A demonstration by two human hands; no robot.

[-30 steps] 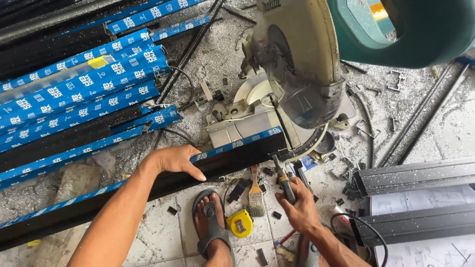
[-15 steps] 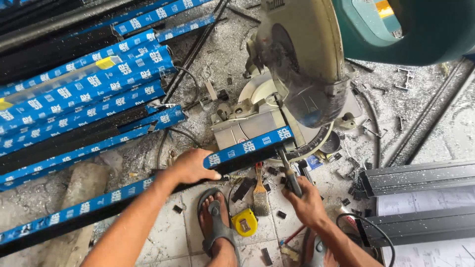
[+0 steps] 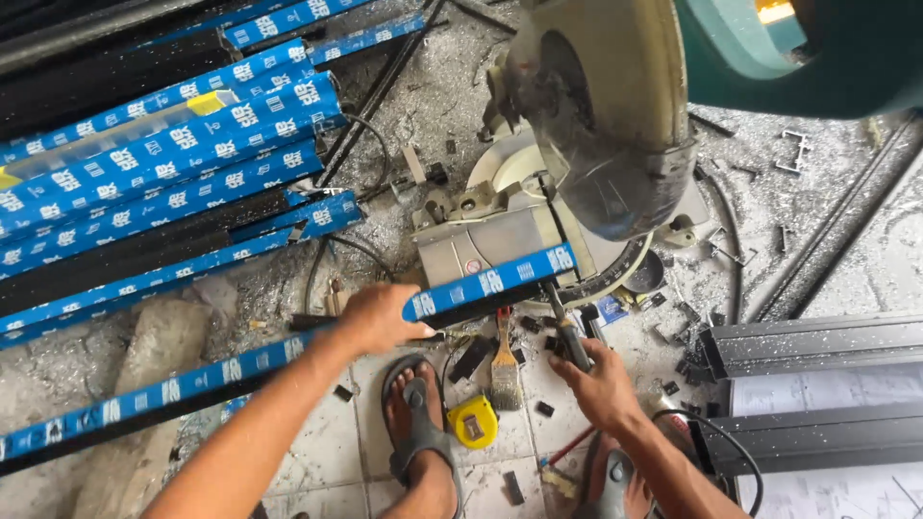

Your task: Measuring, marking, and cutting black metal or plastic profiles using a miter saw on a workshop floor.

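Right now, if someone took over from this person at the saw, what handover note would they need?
Left hand: gripping the long black metal profile with blue printed film, its end lying on the grey mitre saw's base.
Right hand: closed on a slim dark-handled tool, tip at the profile's end.
The saw's round blade guard is raised above the base.
Yellow tape measure and wooden-handled brush lie on the floor beside the sandalled foot.
Done: profile placed on the saw. Left: no cut visible at this end.

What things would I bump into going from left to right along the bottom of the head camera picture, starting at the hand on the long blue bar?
Left hand on the long blue-wrapped bar → sandalled foot → yellow tape measure → paintbrush → right hand gripping a tool handle → dark metal profiles.
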